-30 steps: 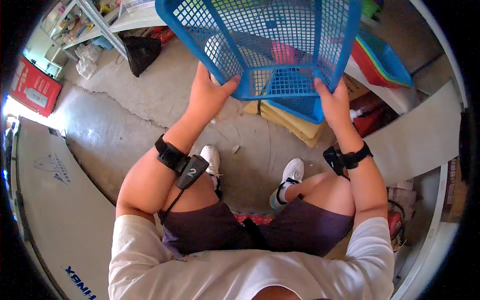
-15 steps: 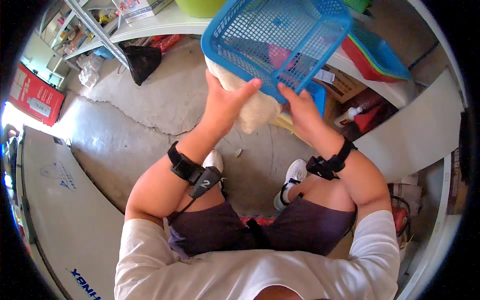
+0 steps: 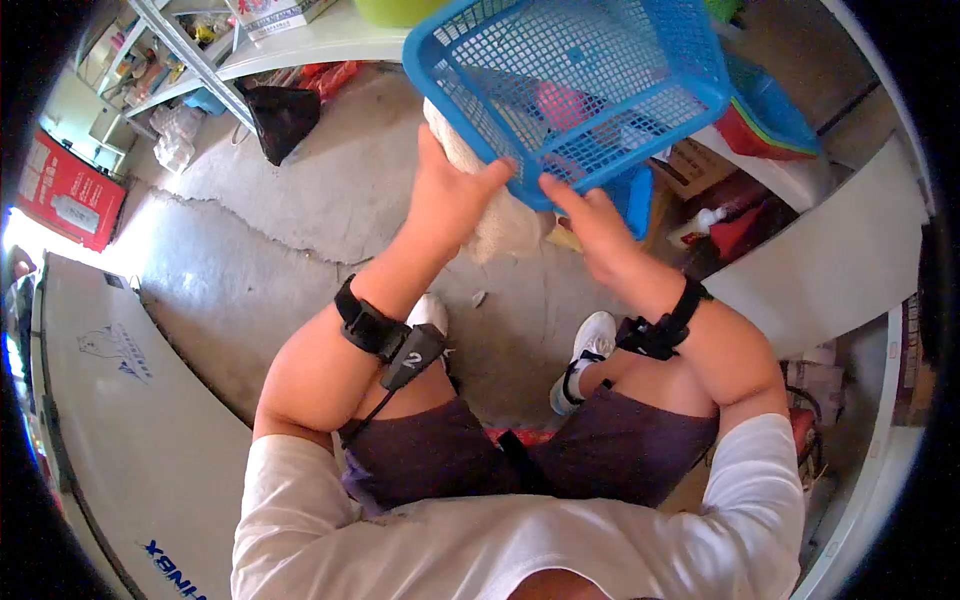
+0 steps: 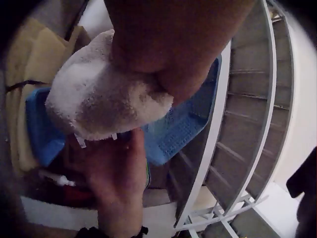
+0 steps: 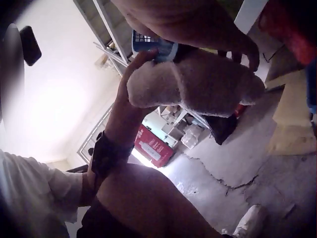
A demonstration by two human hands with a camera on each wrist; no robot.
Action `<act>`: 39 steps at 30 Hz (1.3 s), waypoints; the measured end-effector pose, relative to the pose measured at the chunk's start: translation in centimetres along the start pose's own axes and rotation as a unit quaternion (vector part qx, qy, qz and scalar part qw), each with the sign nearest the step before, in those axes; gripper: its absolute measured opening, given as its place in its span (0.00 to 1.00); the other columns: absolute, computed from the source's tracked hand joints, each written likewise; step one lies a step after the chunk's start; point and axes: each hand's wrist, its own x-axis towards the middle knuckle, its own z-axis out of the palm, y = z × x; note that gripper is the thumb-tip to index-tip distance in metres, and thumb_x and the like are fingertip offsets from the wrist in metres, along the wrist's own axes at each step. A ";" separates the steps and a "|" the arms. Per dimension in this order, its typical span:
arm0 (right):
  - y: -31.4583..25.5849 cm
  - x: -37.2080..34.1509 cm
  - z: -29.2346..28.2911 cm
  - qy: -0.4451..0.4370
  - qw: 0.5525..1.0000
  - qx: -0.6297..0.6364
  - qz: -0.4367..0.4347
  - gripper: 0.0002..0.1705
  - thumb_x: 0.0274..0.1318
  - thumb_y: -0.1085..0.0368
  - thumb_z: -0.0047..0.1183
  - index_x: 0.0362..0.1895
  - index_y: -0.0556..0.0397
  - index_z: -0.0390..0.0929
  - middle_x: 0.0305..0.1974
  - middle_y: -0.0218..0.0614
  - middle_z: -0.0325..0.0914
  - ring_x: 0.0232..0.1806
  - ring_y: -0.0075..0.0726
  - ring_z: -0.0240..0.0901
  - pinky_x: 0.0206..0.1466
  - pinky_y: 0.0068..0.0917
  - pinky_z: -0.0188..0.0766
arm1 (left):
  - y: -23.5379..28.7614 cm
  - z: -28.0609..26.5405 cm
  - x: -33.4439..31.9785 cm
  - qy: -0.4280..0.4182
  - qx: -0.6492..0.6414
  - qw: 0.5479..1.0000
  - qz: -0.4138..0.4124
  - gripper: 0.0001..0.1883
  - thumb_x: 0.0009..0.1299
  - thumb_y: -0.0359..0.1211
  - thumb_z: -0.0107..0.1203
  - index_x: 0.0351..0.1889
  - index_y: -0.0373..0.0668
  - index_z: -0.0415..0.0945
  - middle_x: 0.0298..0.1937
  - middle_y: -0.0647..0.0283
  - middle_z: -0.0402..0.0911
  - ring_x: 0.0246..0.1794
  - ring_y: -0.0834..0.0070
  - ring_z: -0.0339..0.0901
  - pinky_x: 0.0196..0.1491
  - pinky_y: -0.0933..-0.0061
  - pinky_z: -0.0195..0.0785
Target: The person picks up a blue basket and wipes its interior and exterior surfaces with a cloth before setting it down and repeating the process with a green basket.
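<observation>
A blue mesh basket (image 3: 590, 60) is held up tilted in front of the person in the head view. My left hand (image 3: 450, 195) grips its near corner, thumb on the rim, with a beige fluffy cloth (image 3: 505, 230) bunched under the basket against the palm. Close by on the same near edge, my right hand (image 3: 600, 230) pinches the rim, its thumb on top and its fingers mostly hidden. The left wrist view has the cloth (image 4: 99, 99) between both hands; in the right wrist view it (image 5: 208, 84) hangs below the basket (image 5: 153, 47).
Stacked coloured baskets (image 3: 765, 120) stand at the right on a white surface (image 3: 790, 180). Under it are a carton (image 3: 700, 165) and a white bottle (image 3: 700, 225). A black bag (image 3: 280, 120) hangs by a metal shelf at the left. A white panel (image 3: 130, 400) curves along the left.
The basket has tilted and turned, and its lower end has swung rightward. My hands have come closer together on its near edge, and the beige cloth has come into view beneath.
</observation>
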 end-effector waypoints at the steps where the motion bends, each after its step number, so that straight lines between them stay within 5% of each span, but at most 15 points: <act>1: -0.1 0.1 -0.2 0.009 1.000 0.000 -0.003 0.21 0.63 0.54 0.52 0.56 0.51 0.73 0.50 0.31 0.76 0.48 0.28 0.72 0.51 0.29 0.70 | 0.0 -0.4 0.1 0.005 0.008 1.000 0.005 0.40 0.58 0.24 0.64 0.66 0.40 0.52 0.57 0.56 0.71 0.57 0.64 0.72 0.60 0.61 0.67; 8: -0.9 2.5 -4.2 0.020 0.987 0.155 0.039 0.20 0.62 0.57 0.52 0.55 0.52 0.67 0.49 0.36 0.75 0.48 0.42 0.74 0.49 0.44 0.75 | -2.3 -3.4 1.6 -0.011 0.042 0.999 -0.012 0.32 0.58 0.27 0.64 0.60 0.37 0.60 0.51 0.56 0.76 0.51 0.64 0.76 0.53 0.61 0.72; 13: 4.6 2.7 -5.8 -0.031 0.972 0.115 0.204 0.19 0.63 0.54 0.49 0.52 0.53 0.68 0.47 0.41 0.75 0.45 0.41 0.76 0.47 0.39 0.75 | -1.5 -4.4 0.4 -0.008 0.004 0.987 -0.158 0.25 0.67 0.38 0.60 0.57 0.36 0.64 0.47 0.56 0.77 0.44 0.67 0.78 0.46 0.65 0.74; 17: 7.7 2.0 -5.5 -0.038 0.947 0.119 0.297 0.15 0.61 0.56 0.49 0.49 0.48 0.71 0.42 0.39 0.78 0.39 0.36 0.77 0.38 0.29 0.74 | -2.3 -6.1 0.8 0.016 0.020 0.983 -0.179 0.23 0.68 0.40 0.60 0.51 0.34 0.67 0.42 0.55 0.77 0.39 0.70 0.77 0.41 0.67 0.74; 23: 8.1 3.4 -6.7 0.031 0.935 0.171 0.310 0.21 0.58 0.64 0.44 0.55 0.57 0.63 0.52 0.49 0.71 0.56 0.52 0.70 0.61 0.49 0.69 | -2.3 -7.1 1.0 0.034 -0.012 0.986 -0.165 0.21 0.69 0.40 0.58 0.50 0.34 0.67 0.40 0.56 0.76 0.37 0.70 0.78 0.39 0.67 0.74; 26: 8.5 4.5 -7.9 0.072 0.945 0.185 0.260 0.25 0.59 0.67 0.42 0.60 0.60 0.59 0.57 0.53 0.67 0.58 0.55 0.68 0.66 0.52 0.64 | -2.9 -7.2 1.3 0.029 -0.019 0.988 -0.150 0.20 0.69 0.39 0.58 0.50 0.34 0.67 0.40 0.57 0.76 0.37 0.70 0.78 0.39 0.67 0.74; 29: 10.0 6.3 -9.7 0.124 0.905 0.325 0.245 0.27 0.63 0.64 0.41 0.64 0.60 0.56 0.59 0.55 0.66 0.59 0.57 0.66 0.67 0.52 0.63 | -3.0 -7.0 1.3 0.024 -0.023 0.989 -0.142 0.19 0.70 0.39 0.57 0.50 0.35 0.67 0.40 0.58 0.76 0.37 0.70 0.78 0.39 0.67 0.74; 32: 12.3 7.8 -13.1 0.161 0.893 0.289 0.304 0.29 0.65 0.56 0.43 0.63 0.61 0.57 0.59 0.58 0.66 0.59 0.56 0.68 0.66 0.48 0.64 | -2.7 -6.8 1.3 0.021 -0.028 0.989 -0.144 0.19 0.70 0.39 0.57 0.49 0.35 0.67 0.39 0.58 0.76 0.36 0.71 0.77 0.39 0.67 0.74; 39: 14.0 6.3 -12.6 0.000 0.947 0.017 0.320 0.29 0.65 0.54 0.44 0.65 0.55 0.58 0.58 0.52 0.69 0.56 0.55 0.70 0.60 0.46 0.69 | -3.0 -6.6 1.4 0.015 -0.017 0.988 -0.152 0.19 0.70 0.39 0.57 0.49 0.34 0.68 0.39 0.59 0.76 0.37 0.71 0.77 0.38 0.68 0.73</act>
